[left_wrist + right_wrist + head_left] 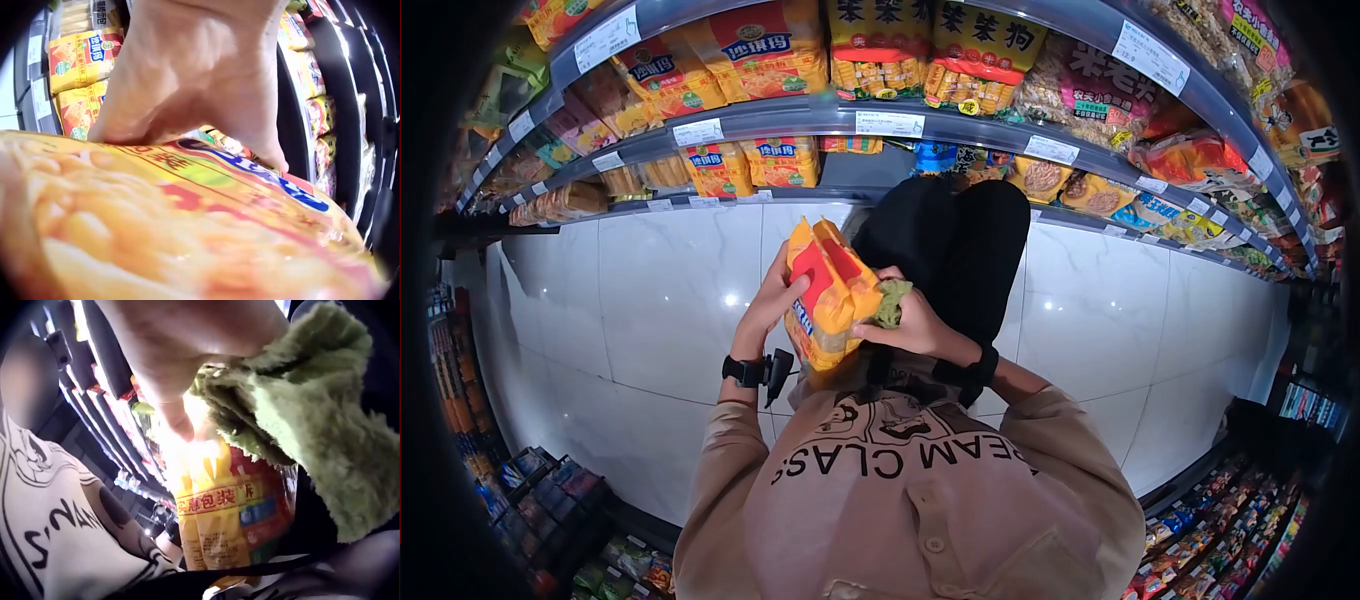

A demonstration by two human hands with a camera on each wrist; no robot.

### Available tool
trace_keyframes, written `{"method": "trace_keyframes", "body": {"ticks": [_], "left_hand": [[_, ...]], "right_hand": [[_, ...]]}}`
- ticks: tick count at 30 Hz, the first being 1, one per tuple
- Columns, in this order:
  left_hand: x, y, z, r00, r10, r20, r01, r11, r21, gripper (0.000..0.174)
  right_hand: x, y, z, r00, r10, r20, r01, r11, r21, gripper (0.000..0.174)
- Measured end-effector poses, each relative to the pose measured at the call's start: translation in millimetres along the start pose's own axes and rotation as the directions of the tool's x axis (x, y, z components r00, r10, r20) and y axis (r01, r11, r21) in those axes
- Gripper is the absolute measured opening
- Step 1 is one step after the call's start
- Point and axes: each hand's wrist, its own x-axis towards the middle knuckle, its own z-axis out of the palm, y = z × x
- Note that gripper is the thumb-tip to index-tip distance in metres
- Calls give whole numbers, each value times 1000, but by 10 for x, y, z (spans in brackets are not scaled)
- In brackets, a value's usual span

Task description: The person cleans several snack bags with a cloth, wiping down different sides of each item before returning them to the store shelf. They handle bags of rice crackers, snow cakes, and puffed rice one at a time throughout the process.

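A yellow and red snack package (837, 320) is held up in front of the person's chest, tilted. My left hand (774, 300) grips its left side, and in the left wrist view the thumb and fingers spread over the printed front (187, 219). On the other side, my right hand (922, 328) holds a fuzzy green cloth (892, 303) bunched against the palm. In the right wrist view, the right thumb reaches to the package's end, while the cloth (306, 419) hangs loose beside the printed back (215, 512).
Curved shelves (960, 122) of bagged snacks stand ahead, just beyond the person's dark-trousered knees (990, 230). Matching yellow packages (783, 162) sit on the bottom shelf. White tiled floor (670, 300) spreads on both sides. More stocked racks (1230, 520) stand behind.
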Motion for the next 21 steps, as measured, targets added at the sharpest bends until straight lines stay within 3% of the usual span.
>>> {"method": "trace_keyframes", "body": {"ticks": [1, 2, 5, 7, 9, 10, 11, 13, 14, 15, 17, 18, 19, 21], "left_hand": [[37, 29, 18, 994, -84, 76, 76, 991, 110, 73], [87, 17, 4, 980, -146, 133, 123, 978, 170, 72], [154, -87, -50, 935, -247, 254, 193, 957, 218, 70], [159, -28, -23, 923, -290, 255, 240, 948, 209, 70], [167, -94, -79, 890, -402, 214, 353, 906, 233, 70], [169, -173, -142, 889, -405, 215, 356, 905, 232, 70], [187, -280, -227, 895, -400, 197, 359, 909, 212, 71], [205, -177, -155, 899, -396, 186, 362, 912, 192, 71], [202, -90, -142, 893, -382, 237, 363, 924, 122, 72], [201, 48, -94, 887, -364, 284, 365, 930, 49, 73], [211, 231, -153, 872, -368, 322, 374, 926, 45, 75], [217, 353, -176, 900, -316, 300, 280, 947, 158, 77], [219, 446, -202, 921, -263, 287, 185, 945, 270, 80], [228, 583, -248, 949, -224, 224, 147, 938, 315, 85]], "right_hand": [[-49, 23, -21, 994, 98, -54, -94, 993, 70, 54], [-88, 28, -48, 992, 94, -87, -94, 996, 6, 48], [-241, 84, -69, 993, 106, -61, -108, 993, -41, 41], [-322, 24, 23, 980, 160, -115, -162, 987, -9, 40], [-381, -76, 97, 951, 304, -60, -286, 935, 209, 44], [-419, -39, 131, 948, 314, -51, -312, 949, 49, 53], [-422, -24, 142, 947, 315, -54, -313, 948, 49, 53], [-395, -62, 172, 902, 430, 35, -421, 896, -144, 64], [-360, -96, 204, 942, 335, 2, -334, 941, -61, 69], [-313, -129, 171, 941, 337, 4, -336, 940, -64, 69], [-194, -167, 134, 964, 234, 125, -216, 967, -137, 66], [-136, -171, 146, 994, 85, 67, -73, 982, -172, 67], [-102, -196, 128, 994, 83, 68, -71, 983, -171, 67], [1, -298, 38, 999, 34, -36, -48, 833, -551, 73]]}}
